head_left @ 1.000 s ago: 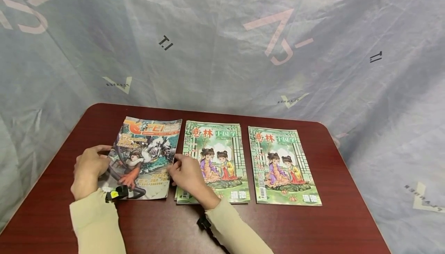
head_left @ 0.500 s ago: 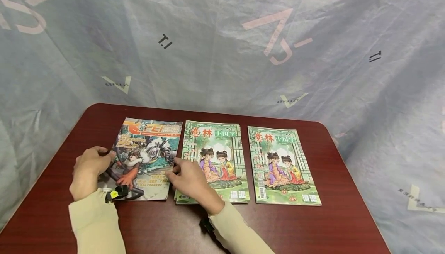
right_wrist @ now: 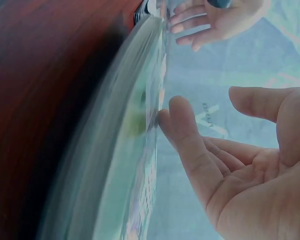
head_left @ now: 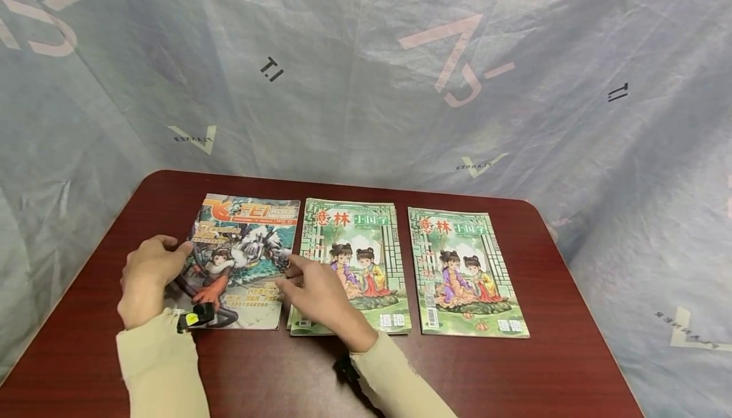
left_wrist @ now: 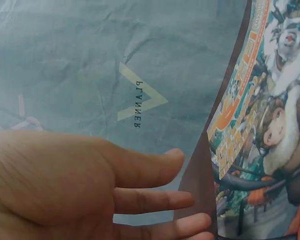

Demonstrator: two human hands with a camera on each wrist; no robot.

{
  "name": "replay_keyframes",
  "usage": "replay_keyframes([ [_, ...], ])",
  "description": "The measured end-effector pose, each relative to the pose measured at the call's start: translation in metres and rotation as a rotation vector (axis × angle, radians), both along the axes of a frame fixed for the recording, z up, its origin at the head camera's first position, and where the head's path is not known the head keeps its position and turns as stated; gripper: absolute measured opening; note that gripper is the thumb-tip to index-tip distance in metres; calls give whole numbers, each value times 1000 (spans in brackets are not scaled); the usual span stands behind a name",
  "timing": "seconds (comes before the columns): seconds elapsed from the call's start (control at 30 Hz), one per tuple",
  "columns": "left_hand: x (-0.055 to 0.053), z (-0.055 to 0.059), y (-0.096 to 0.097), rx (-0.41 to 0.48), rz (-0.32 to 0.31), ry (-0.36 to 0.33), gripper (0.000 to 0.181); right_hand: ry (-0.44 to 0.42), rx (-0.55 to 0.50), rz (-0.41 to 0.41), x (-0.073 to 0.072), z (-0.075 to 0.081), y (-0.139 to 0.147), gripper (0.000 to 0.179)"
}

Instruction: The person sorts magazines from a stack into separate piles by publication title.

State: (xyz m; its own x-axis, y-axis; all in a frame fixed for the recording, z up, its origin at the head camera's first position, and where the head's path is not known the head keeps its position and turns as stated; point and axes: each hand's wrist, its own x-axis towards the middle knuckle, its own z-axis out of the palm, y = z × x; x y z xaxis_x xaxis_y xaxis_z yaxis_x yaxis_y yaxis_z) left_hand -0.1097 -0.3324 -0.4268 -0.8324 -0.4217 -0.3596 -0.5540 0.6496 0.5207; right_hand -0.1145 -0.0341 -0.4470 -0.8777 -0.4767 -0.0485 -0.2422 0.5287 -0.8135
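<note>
In the head view a magazine with an orange title and a mecha-style cover lies flat on the left of the table. My left hand is beside its left edge, fingers extended; the left wrist view shows the thumb and fingers straight with nothing held. My right hand hovers by the magazine's right edge, over the left side of a green-covered magazine stack. In the right wrist view its thumb stands apart from loosely bent fingers, which grip nothing. Whether a fingertip touches the cover I cannot tell.
A matching green magazine lies to the right of the stack. All rest on a dark red table with rounded far corners. Behind it hangs a grey printed cloth. Black straps with small devices sit on both wrists.
The mecha-cover magazine has shifted very slightly toward me and now lies flat. My right hand has drawn a little to the right, and my left thumb has moved up slightly. The green magazines stay put.
</note>
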Motion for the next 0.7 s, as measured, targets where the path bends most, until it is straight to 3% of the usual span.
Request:
replay_keyframes([
  [0.33, -12, 6, 27, 14, -54, 136, 61, 50, -71, -73, -10, 4, 28, 53],
  [0.57, -22, 7, 51, 10, -132, 194, 60, 103, -150, -136, -20, 2, 59, 47],
  [0.7, -28, 6, 70, 4, -179, 273, 55, 164, -159, -184, -24, -1, 80, 43],
])
